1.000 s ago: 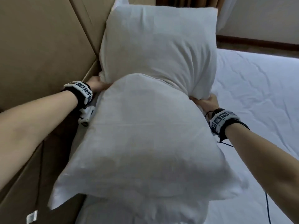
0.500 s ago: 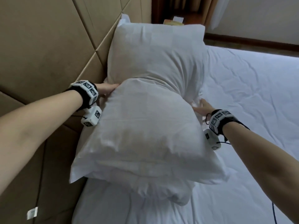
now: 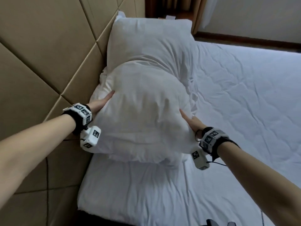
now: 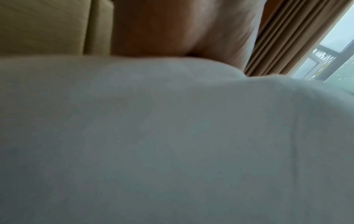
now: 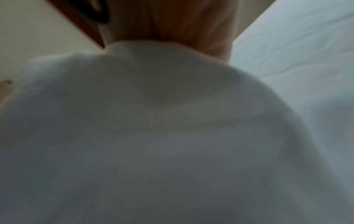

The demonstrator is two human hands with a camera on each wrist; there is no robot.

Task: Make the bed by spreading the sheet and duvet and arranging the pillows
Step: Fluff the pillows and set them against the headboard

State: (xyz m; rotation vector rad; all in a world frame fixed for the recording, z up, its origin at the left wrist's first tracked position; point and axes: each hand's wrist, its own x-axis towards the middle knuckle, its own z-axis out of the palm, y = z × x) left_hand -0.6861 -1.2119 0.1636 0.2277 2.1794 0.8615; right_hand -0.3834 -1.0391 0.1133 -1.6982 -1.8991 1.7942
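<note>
Where the bed meets the padded headboard (image 3: 48,51), lies the near pillow (image 3: 143,115), on the white sheet (image 3: 236,98) at the head of the bed, overlapping the lower part of the far pillow (image 3: 149,41) beyond it. Pressed at the left flank by the left hand (image 3: 101,103), fingers straight and flat against the cloth, holding nothing inside. Pressed at the right flank by the right hand (image 3: 191,123), fingers also stretched along the fabric, not curled round it. Left edge of the pillow touching the headboard, so hardly any room there; right edge bordering wide, wrinkled sheet with much free space. Near edge ending well before the mattress corner. Wrist bands carrying black-and-white square markers, not readable as text. Both wrist views mostly blurred white cloth; curtain (image 4: 287,34) and window visible in the left one.
</note>
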